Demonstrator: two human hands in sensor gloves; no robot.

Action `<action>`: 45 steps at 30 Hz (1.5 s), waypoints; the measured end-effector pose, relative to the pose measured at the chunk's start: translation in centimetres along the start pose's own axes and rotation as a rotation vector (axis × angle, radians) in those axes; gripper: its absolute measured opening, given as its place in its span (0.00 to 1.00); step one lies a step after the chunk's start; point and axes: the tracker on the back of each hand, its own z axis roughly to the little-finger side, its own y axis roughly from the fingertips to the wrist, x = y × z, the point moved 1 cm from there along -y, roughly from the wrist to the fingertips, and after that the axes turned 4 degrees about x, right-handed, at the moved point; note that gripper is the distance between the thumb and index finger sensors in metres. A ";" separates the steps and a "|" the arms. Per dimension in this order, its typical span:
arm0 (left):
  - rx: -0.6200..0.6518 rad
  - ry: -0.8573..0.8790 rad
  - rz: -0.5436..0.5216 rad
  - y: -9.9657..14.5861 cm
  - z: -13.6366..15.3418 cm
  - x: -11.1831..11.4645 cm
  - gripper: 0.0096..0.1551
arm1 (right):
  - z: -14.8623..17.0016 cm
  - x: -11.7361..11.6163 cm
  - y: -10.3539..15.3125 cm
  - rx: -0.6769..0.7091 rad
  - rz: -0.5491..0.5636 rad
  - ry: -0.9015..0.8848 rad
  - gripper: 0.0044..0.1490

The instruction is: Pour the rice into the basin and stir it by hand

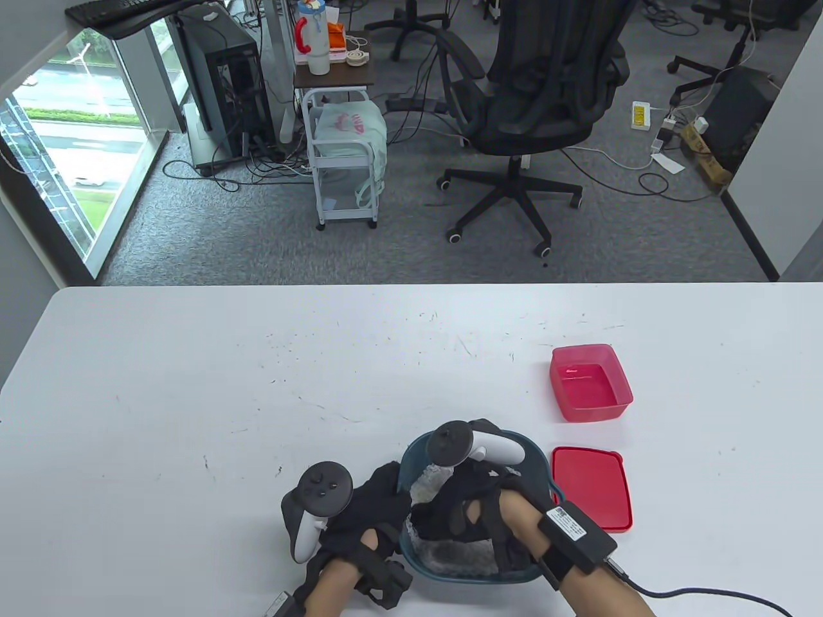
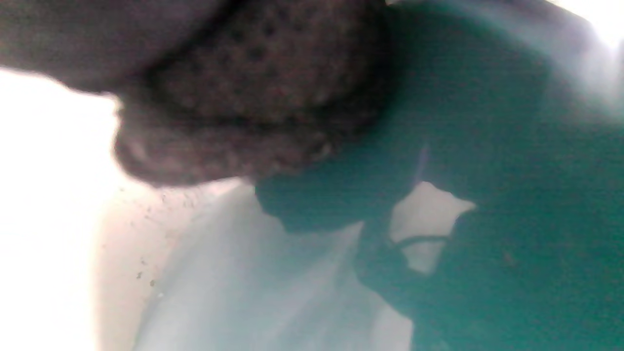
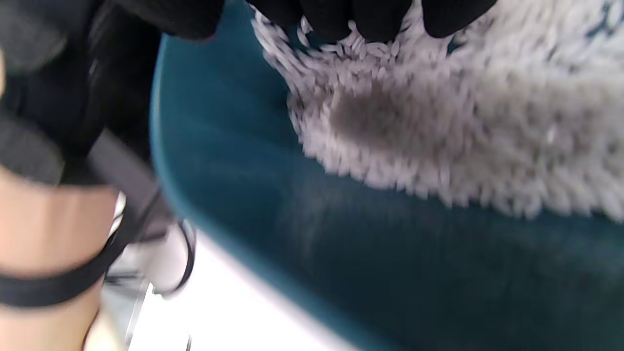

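Observation:
A teal basin (image 1: 416, 445) stands at the table's near edge with white rice (image 1: 453, 556) in it. My right hand (image 1: 472, 508) reaches down inside the basin. In the right wrist view its fingertips (image 3: 370, 19) dip into the rice (image 3: 463, 136) heaped against the basin wall (image 3: 390, 253). My left hand (image 1: 378, 493) grips the basin's left rim. The left wrist view is blurred and shows a gloved finger (image 2: 253, 87) against the basin's outer wall (image 2: 512, 146).
An empty pink tub (image 1: 590, 383) sits to the right, beyond the basin. Its red lid (image 1: 591, 487) lies flat right beside the basin's right side. A cable (image 1: 701, 594) trails from my right wrist. An office chair (image 1: 540, 96) and a cart stand beyond the table.

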 end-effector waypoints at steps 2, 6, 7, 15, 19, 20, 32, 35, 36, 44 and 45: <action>0.003 0.000 0.003 0.0 0.0 0.0 0.37 | 0.5 1.3 0.0 -0.034 0.103 -0.031 0.44; 0.009 -0.009 0.003 0.0 -0.1 0.0 0.37 | 1.1 3.1 1.3 -0.188 0.300 0.110 0.42; 0.009 -0.008 0.004 0.0 -0.1 0.1 0.37 | 1.3 3.1 1.5 -0.227 0.308 0.135 0.41; -0.012 0.003 -0.009 0.0 0.0 0.1 0.37 | 2.0 1.5 2.5 -0.597 0.199 0.448 0.42; -0.019 0.009 -0.014 0.1 -0.1 0.1 0.36 | 2.2 -0.3 2.1 -0.573 0.068 0.463 0.41; -0.022 0.010 -0.016 0.1 -0.1 0.1 0.36 | 2.4 -0.8 1.8 -0.541 0.011 0.429 0.41; -0.015 0.011 0.006 0.0 -0.1 0.1 0.37 | 0.6 -1.7 0.5 0.029 -0.138 0.025 0.43; -0.007 0.005 0.013 0.0 -0.1 0.1 0.37 | 0.4 -0.6 0.1 0.039 -0.085 -0.013 0.43; -0.003 0.003 0.014 0.0 -0.1 0.1 0.37 | 0.4 -0.1 0.1 0.029 -0.058 -0.012 0.43; -0.003 0.006 0.019 -0.1 -0.1 0.1 0.37 | 1.5 2.8 1.4 -0.221 0.210 0.116 0.44; -0.005 0.008 0.018 -0.1 0.0 0.1 0.37 | 1.6 2.8 1.5 -0.258 0.210 0.142 0.44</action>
